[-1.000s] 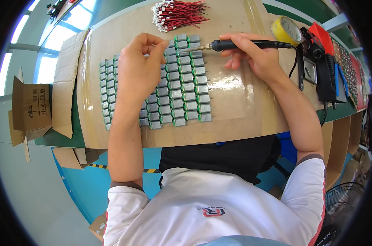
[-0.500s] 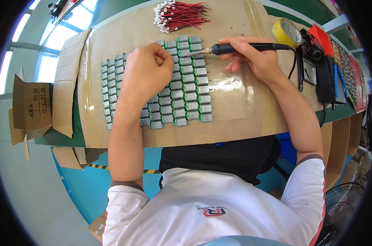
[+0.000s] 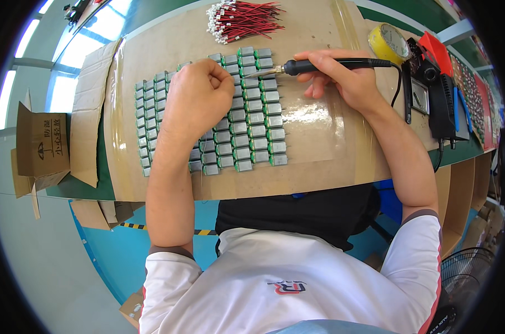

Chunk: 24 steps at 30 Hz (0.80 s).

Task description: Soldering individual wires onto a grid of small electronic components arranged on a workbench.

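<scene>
Rows of small grey metal motors [image 3: 257, 131] with green boards at their ends lie close together on the brown table sheet. Over the middle of these rows, my left hand [image 3: 199, 97] is closed in a pinch. A thin silvery strand, like solder wire [image 3: 201, 173], trails out below that hand beside my forearm; its end at the fingertips is hidden. My right hand [image 3: 350, 80] grips a black soldering iron [image 3: 311, 66] from the right. The iron points left, its metal tip over the upper motors, close to my left fingers. Whether the tip touches a motor I cannot tell.
A bundle of red and black leads with white connectors [image 3: 244, 22] lies beyond the motors. At right are a yellow tape roll [image 3: 387, 43], a black soldering station [image 3: 448, 106] and a red bin [image 3: 435, 53]. Cardboard boxes [image 3: 43, 142] stand at left.
The soldering iron's tip has shifted slightly left across the upper motors. My left hand keeps its pinch in nearly the same place.
</scene>
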Motion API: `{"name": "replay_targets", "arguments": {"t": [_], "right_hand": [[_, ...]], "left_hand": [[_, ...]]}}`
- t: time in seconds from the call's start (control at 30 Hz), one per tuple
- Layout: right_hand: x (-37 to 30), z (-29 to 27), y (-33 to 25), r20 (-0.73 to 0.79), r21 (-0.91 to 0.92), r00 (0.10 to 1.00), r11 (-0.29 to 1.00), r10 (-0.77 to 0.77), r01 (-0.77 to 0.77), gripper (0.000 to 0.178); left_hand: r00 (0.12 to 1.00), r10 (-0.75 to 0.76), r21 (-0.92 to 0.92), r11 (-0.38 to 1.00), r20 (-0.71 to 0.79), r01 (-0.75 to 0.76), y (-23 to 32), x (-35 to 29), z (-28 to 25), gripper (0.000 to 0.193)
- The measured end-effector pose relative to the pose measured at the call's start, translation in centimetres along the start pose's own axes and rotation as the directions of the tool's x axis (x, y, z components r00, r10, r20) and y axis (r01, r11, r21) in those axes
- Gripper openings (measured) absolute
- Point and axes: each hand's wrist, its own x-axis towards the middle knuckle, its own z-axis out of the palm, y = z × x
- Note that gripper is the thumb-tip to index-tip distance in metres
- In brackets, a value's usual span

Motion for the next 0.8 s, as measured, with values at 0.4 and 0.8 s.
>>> {"name": "replay_targets", "arguments": {"t": [0.4, 0.8], "right_hand": [[-0.03, 0.09, -0.14, -0.003, -0.008, 1.0, 1.0, -0.005, 0.004, 0.029], [0.0, -0.05, -0.06, 0.001, -0.06, 1.0, 0.998, 0.0, 0.0, 0.034]], "left_hand": [[1.0, 0.005, 0.003, 1.0, 0.007, -0.005, 0.17, -0.11, 0.02, 0.016], [0.999, 0.029, 0.025, 0.999, 0.012, -0.03, 0.0, -0.15, 0.26, 0.017]]}}
